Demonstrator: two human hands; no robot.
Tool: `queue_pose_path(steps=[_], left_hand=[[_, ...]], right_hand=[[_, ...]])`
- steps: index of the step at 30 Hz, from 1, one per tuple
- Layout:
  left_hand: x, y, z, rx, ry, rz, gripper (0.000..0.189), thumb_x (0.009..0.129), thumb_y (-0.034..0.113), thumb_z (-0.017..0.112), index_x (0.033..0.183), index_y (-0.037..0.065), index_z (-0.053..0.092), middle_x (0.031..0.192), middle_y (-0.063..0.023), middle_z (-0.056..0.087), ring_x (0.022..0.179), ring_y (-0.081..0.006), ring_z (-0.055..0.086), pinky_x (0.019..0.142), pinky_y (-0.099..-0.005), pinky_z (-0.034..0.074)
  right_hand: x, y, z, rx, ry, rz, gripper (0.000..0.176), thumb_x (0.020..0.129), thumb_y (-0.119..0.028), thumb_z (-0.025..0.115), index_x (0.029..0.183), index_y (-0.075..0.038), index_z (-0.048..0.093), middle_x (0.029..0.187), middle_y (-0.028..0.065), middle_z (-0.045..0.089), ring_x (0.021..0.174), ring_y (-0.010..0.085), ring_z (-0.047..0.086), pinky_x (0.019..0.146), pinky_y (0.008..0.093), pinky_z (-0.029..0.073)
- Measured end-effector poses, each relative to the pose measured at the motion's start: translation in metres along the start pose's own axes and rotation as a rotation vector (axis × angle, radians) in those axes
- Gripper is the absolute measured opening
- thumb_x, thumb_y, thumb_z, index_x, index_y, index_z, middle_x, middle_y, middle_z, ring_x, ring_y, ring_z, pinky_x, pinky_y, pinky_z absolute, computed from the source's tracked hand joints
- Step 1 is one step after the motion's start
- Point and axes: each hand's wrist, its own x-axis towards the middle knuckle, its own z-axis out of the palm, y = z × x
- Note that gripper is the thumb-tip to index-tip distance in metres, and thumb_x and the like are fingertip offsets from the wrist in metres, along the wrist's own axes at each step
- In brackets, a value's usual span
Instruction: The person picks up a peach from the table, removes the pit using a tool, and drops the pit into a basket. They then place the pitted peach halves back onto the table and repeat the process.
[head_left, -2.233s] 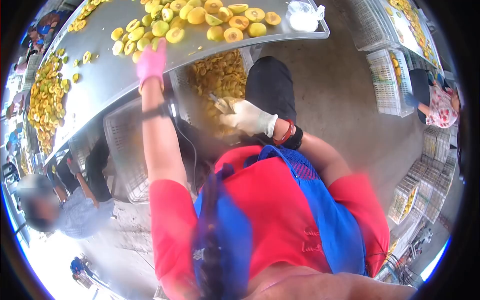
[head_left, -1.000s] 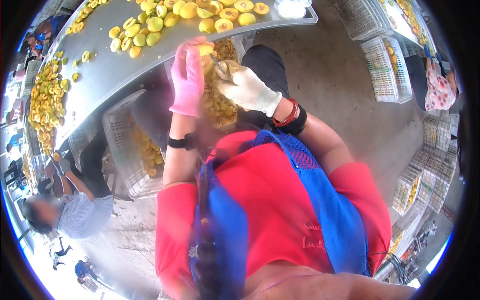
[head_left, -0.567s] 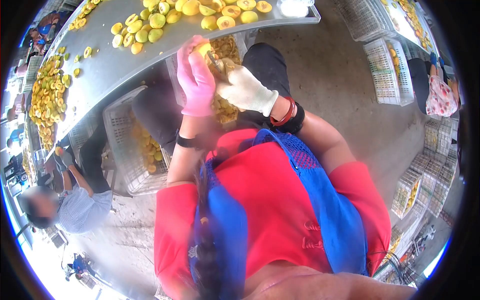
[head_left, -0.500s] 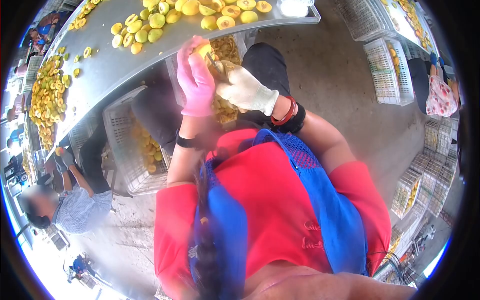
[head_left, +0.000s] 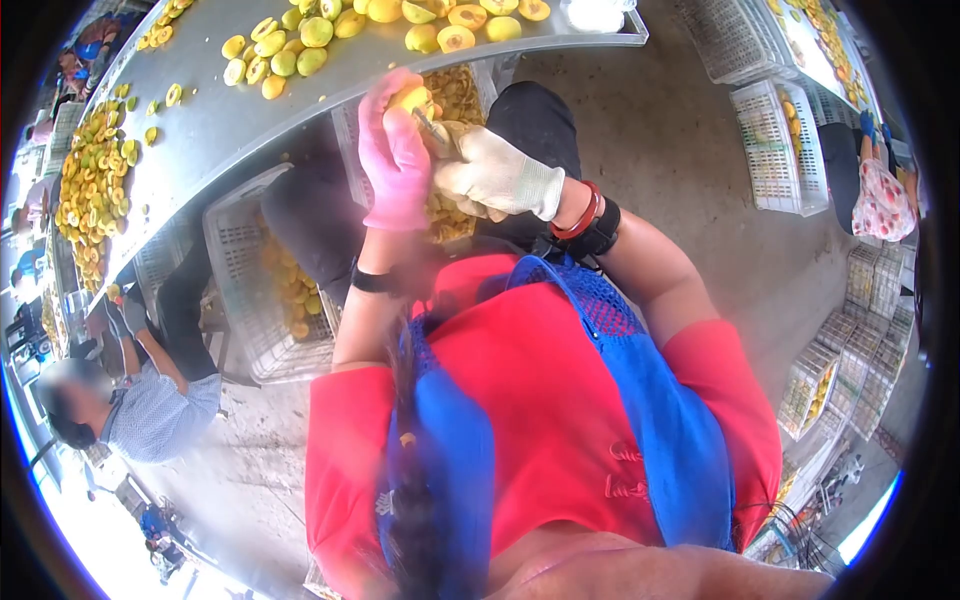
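Note:
In a pink glove, my left hand (head_left: pixel 397 165) is closed around a yellow peach (head_left: pixel 412 98) just below the table edge. My right hand (head_left: pixel 500 172), in a white glove, grips a small knife (head_left: pixel 430 126) whose thin dark blade points at the fruit. The blade is at or against the peach; exact contact is too small to tell. Both hands sit close together above a crate of cut peach pieces (head_left: pixel 450 88) between my knees. Most of the knife's handle is hidden in my right fingers.
A metal table (head_left: pixel 215 140) carries halved peaches (head_left: pixel 315 32) and a larger heap (head_left: pixel 95 195). A white crate (head_left: pixel 250 330) with peach pieces stands by my left leg. Another crate (head_left: pixel 770 150) is at right. A co-worker (head_left: pixel 150 410) sits at left; stacked crates (head_left: pixel 850 350) stand at far right.
The view has shifted slightly. My right wrist has turned a little, with the knife still at the peach. My left hand keeps its hold on the fruit.

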Motion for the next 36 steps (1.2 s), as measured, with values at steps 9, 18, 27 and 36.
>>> queue_pose_path(steps=[9, 18, 27, 36], left_hand=[[0.01, 0.033, -0.001, -0.113, 0.075, -0.259, 0.078, 0.102, 0.064, 0.028, 0.104, -0.003, 0.068, 0.093, -0.014, 0.07, 0.077, -0.0238, 0.067, 0.076, -0.0335, 0.055], [0.007, 0.031, -0.004, -0.297, 0.1, -0.44, 0.088, 0.097, 0.075, 0.028, 0.101, -0.005, 0.066, 0.095, -0.0165, 0.07, 0.075, -0.0266, 0.067, 0.069, -0.0352, 0.057], [0.005, 0.026, -0.011, -0.183, 0.145, -0.378, 0.074, 0.104, 0.055, 0.029, 0.091, -0.009, 0.066, 0.089, -0.0196, 0.071, 0.071, -0.0264, 0.069, 0.065, -0.0342, 0.058], [0.003, 0.011, -0.034, -0.258, -0.185, -0.202, 0.061, 0.109, 0.031, 0.03, 0.081, -0.008, 0.068, 0.094, -0.0199, 0.072, 0.088, -0.0255, 0.068, 0.079, -0.0346, 0.055]], right_hand=[[-0.002, -0.002, 0.012, 0.004, 0.001, -0.082, 0.028, 0.087, -0.007, 0.057, 0.115, -0.001, 0.054, 0.094, 0.0206, 0.067, 0.086, 0.0352, 0.066, 0.078, 0.0414, 0.052], [0.011, 0.014, 0.009, -0.204, 0.026, -0.277, 0.024, 0.089, -0.01, 0.058, 0.111, -0.001, 0.053, 0.077, 0.0209, 0.064, 0.061, 0.0339, 0.064, 0.057, 0.0407, 0.052], [0.048, 0.066, 0.012, -0.598, 0.187, -0.734, 0.022, 0.096, -0.021, 0.057, 0.105, -0.001, 0.054, 0.064, 0.0111, 0.058, 0.055, 0.0214, 0.06, 0.051, 0.0373, 0.049], [0.037, 0.063, 0.017, -0.543, 0.105, -0.642, 0.02, 0.099, -0.023, 0.054, 0.107, -0.005, 0.056, 0.071, 0.0131, 0.06, 0.059, 0.0229, 0.061, 0.054, 0.0383, 0.049]])
